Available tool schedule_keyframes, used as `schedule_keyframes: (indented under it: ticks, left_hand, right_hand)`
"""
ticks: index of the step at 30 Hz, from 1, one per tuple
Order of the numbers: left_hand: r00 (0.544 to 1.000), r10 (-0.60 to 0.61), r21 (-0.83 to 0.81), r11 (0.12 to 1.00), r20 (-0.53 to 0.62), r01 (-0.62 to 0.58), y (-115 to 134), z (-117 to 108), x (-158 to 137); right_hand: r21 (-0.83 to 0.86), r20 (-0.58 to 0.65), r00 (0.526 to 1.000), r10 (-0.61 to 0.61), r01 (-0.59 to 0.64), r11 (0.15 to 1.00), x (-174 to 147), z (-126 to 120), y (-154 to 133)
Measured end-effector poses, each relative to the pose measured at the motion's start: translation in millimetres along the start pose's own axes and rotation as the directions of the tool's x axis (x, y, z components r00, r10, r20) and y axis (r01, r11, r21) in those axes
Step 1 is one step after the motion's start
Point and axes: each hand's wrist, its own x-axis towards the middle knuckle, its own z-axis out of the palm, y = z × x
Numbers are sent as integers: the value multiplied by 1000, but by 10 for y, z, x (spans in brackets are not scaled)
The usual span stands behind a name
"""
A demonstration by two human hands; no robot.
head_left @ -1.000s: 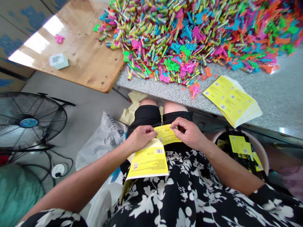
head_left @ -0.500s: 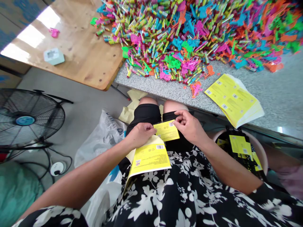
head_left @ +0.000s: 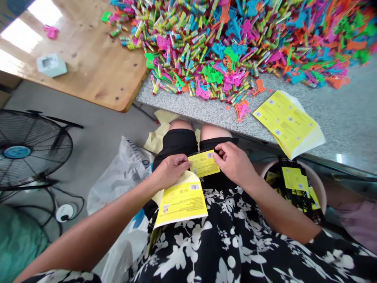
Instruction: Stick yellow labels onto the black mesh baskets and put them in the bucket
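Note:
Over my lap lies a small yellow label (head_left: 205,164) with a barcode at its upper right; dark edging shows along its top, and what is under it I cannot make out. My right hand (head_left: 235,161) is closed, thumb and fingertips at the label's right end. At the label's left end is my left hand (head_left: 173,169), its thumb pressed on its fingers. From that hand hangs a yellow sticker sheet (head_left: 182,200) with its pale backing curled at the top. The sheet's lower part rests against my floral shirt.
A heap of small colourful plastic toys and tubes (head_left: 188,47) covers the back of the stone counter (head_left: 176,106). Yellow sticker sheets (head_left: 288,122) overhang its front edge. A round bin (head_left: 322,196) holds black pieces with yellow labels. A fan (head_left: 32,151) and plastic bag (head_left: 113,177) stand left.
The view has shifted slightly, so most things sit a little further left. Both hands keep nearly the same place at the label, which has tilted slightly, right end higher.

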Motion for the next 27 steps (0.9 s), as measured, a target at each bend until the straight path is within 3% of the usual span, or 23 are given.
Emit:
schedule_keyframes:
  ticks: [5,9,16,27]
  left_hand:
    - [1000,3,-30,1000,19,-2,-6,20,-23]
    - [1000,20,-55,998,21,-19,-37,28,-41]
    - [995,101,-50,994,-2,-101,-124,49,-31]
    - [968,250,-73,965,-33,-251,-231,85,-64]
  right_hand:
    - [-169,4,1000,22,-21,985,-33,54,-97]
    - [-206,8,998,65,-62,977,-33,80,-127]
    - [-79,11,999,46,-45,996,-41,70,-23]
    - [218,161,987,-28,-8,976,-79,-45,145]
